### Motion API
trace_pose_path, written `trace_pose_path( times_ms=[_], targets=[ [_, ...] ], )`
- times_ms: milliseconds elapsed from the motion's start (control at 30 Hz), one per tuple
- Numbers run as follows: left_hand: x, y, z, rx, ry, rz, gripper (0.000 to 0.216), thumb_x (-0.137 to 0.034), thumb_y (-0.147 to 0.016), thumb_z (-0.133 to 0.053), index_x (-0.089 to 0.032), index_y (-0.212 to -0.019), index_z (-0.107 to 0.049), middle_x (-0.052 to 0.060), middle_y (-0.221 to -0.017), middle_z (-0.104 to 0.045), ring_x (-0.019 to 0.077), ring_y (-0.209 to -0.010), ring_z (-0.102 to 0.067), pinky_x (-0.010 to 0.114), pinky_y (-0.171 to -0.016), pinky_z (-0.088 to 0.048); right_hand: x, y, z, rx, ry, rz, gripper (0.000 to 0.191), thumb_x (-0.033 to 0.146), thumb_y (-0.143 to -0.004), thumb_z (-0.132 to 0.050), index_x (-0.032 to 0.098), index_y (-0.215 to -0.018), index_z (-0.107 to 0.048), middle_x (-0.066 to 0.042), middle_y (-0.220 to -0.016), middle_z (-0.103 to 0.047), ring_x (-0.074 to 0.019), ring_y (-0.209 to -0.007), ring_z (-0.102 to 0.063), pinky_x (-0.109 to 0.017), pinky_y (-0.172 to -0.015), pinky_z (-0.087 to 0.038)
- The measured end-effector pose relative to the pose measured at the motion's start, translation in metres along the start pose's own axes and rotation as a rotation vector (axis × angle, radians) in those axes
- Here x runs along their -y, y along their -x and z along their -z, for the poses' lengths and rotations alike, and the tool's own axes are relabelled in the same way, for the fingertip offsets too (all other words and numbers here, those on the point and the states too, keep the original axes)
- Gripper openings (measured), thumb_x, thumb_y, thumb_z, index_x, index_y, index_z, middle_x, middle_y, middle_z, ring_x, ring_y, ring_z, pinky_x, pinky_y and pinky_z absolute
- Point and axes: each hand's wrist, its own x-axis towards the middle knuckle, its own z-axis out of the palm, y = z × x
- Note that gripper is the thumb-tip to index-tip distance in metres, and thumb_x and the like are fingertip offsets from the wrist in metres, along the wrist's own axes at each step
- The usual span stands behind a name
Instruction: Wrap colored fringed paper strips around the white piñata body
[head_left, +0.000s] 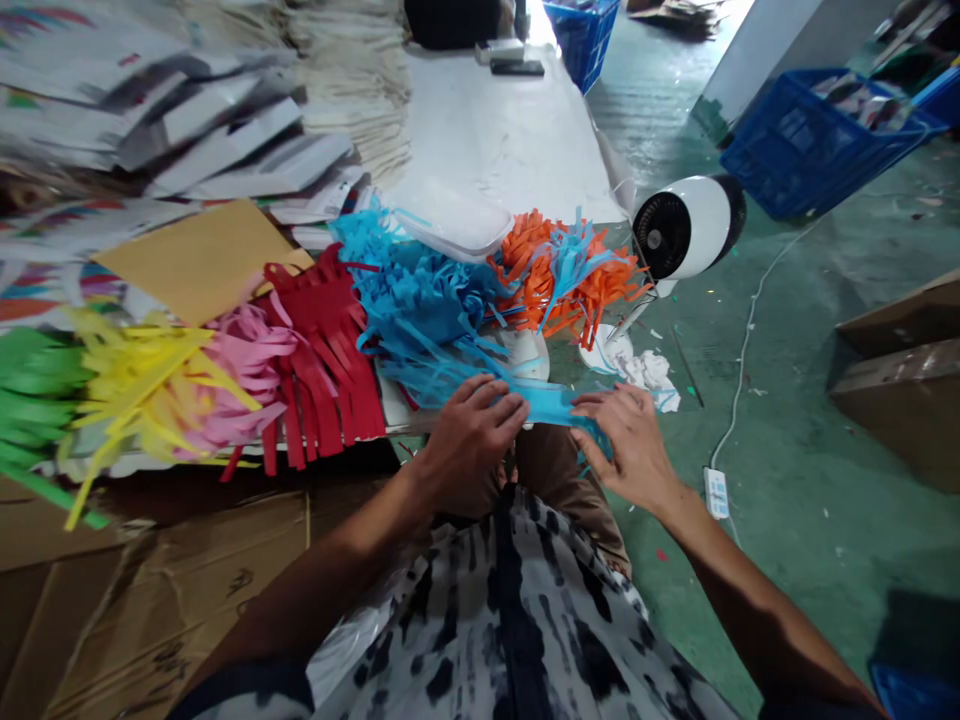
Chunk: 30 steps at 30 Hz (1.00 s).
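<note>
Head view: left fingers [510,408] and right fingers [606,408] hold blue strips [553,403] — blue crate [795,160] beyond (jumbled items [866,103] inside).

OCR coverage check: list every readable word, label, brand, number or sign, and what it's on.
No text can be read.
Brown cardboard, lower left: dark marks like handwriting, too blurred to read.
White printed stack, upper left: small red mark, too blurred to read.

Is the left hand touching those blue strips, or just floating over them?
Touching. The head view shows the left hand with its fingers curled over the blue strips, which stretch across to the right hand.
</note>
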Motion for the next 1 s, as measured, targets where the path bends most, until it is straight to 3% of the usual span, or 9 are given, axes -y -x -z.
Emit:
trace_pose_path(
  times_ms=[133, 300, 467, 600, 800, 1000],
  targets=[
    [-0.008, 0.012, -0.005, -0.007, 0.005, 0.013, 0.03, -0.019, -0.101, -0.06, -0.023, -0.127, -0.073, 0.009, -0.128, -0.076, 0.0275, -0.117, -0.067, 0.044, -0.106, -0.05, 0.002, 0.003, -0.003, 0.035, 0.07, 0.037, 0.028, 0.031, -0.105, -0.058, 0.03, -0.131, -0.069, -0.005, -0.127, -0.075, -0.0253, -0.118, -0.063, -0.051, -0.113, -0.033],
    [0.002, 0.011, 0.002, -0.104, 0.171, 0.157, 0.02, -0.031, -0.105, -0.058, -0.023, -0.106, -0.077, 0.005, -0.108, -0.079, 0.022, -0.103, -0.068, 0.038, -0.094, -0.051, -0.001, -0.003, -0.005, -0.048, -0.008, -0.101, 0.02, 0.035, -0.104, -0.061, 0.028, -0.11, -0.079, -0.005, -0.113, -0.078, -0.0252, -0.108, -0.064, -0.044, -0.097, -0.04],
    [0.01, 0.009, 0.013, -0.098, 0.284, 0.32, 0.023, -0.037, -0.104, -0.062, -0.022, -0.094, -0.074, 0.004, -0.101, -0.077, 0.0222, -0.101, -0.067, 0.038, -0.093, -0.047, 0.006, -0.007, -0.004, -0.117, -0.096, -0.246, 0.019, 0.041, -0.101, -0.066, 0.026, -0.096, -0.077, -0.003, -0.098, -0.076, -0.0233, -0.098, -0.065, -0.041, -0.093, -0.041],
    [0.009, 0.005, 0.011, -0.096, 0.205, 0.393, 0.021, -0.035, -0.102, -0.064, -0.021, -0.088, -0.071, 0.004, -0.096, -0.075, 0.0246, -0.098, -0.066, 0.04, -0.09, -0.045, 0.012, -0.006, -0.004, -0.102, -0.089, -0.303, 0.023, 0.041, -0.104, -0.061, 0.026, -0.094, -0.074, -0.001, -0.097, -0.074, -0.0238, -0.099, -0.063, -0.041, -0.093, -0.038],
    [0.007, -0.007, 0.01, 0.011, 0.035, 0.412, 0.02, -0.034, -0.1, -0.066, -0.02, -0.087, -0.067, 0.007, -0.093, -0.074, 0.0291, -0.095, -0.064, 0.042, -0.082, -0.043, 0.018, -0.008, -0.01, -0.133, 0.024, -0.383, 0.022, 0.039, -0.103, -0.059, 0.024, -0.091, -0.068, -0.002, -0.091, -0.07, -0.0254, -0.097, -0.061, -0.04, -0.088, -0.035],
    [0.008, -0.012, 0.011, 0.032, -0.018, 0.393, 0.021, -0.034, -0.099, -0.066, -0.02, -0.083, -0.065, 0.007, -0.087, -0.072, 0.0289, -0.09, -0.063, 0.041, -0.076, -0.041, 0.022, -0.017, -0.011, -0.058, 0.148, -0.421, 0.021, 0.038, -0.103, -0.056, 0.023, -0.089, -0.064, -0.004, -0.089, -0.069, -0.028, -0.097, -0.057, -0.04, -0.085, -0.033]
  ],
)
